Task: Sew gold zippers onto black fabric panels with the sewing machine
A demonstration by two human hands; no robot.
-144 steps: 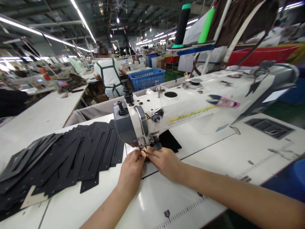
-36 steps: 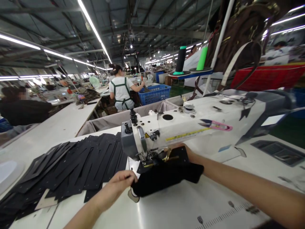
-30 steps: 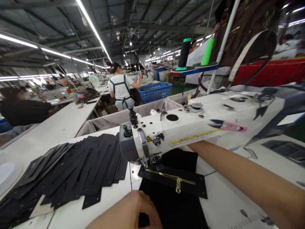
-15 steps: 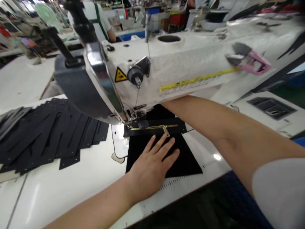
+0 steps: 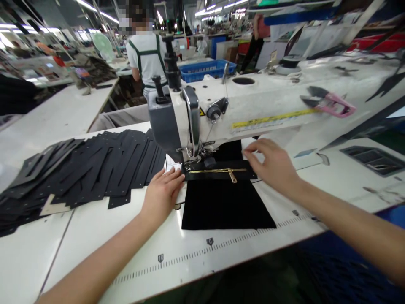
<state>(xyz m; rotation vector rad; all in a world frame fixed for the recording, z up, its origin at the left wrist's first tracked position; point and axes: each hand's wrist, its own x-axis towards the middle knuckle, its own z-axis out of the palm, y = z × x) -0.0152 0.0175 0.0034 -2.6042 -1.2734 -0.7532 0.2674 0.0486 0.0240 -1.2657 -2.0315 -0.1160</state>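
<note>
Beneath the sewing machine's (image 5: 202, 158) needle area lies a dark strip (image 5: 218, 174) with a gold zipper (image 5: 215, 170) and a gold zipper pull (image 5: 232, 175). Black fabric (image 5: 226, 207) extends from the strip toward me, and more shows behind it. My left hand (image 5: 162, 190) rests with stretched fingers at the strip's left end, fingertips touching it. By the right end, my right hand (image 5: 274, 164) is raised slightly, thumb and fingertips curled together in a pinch. Anything between those fingertips is too small to make out.
Many dark slotted pieces (image 5: 95, 169) lie overlapping on the left of the table (image 5: 133, 261). Pink-handled snips (image 5: 329, 101) and a yellow measuring tape (image 5: 272, 118) are on the machine arm. A co-worker (image 5: 147, 59) stands behind, near a blue basket (image 5: 207, 69).
My left hand has moved from the black fabric to the strip's left end. My right hand has come out from behind the machine head to the strip's right end. The view has shifted left and up.
</note>
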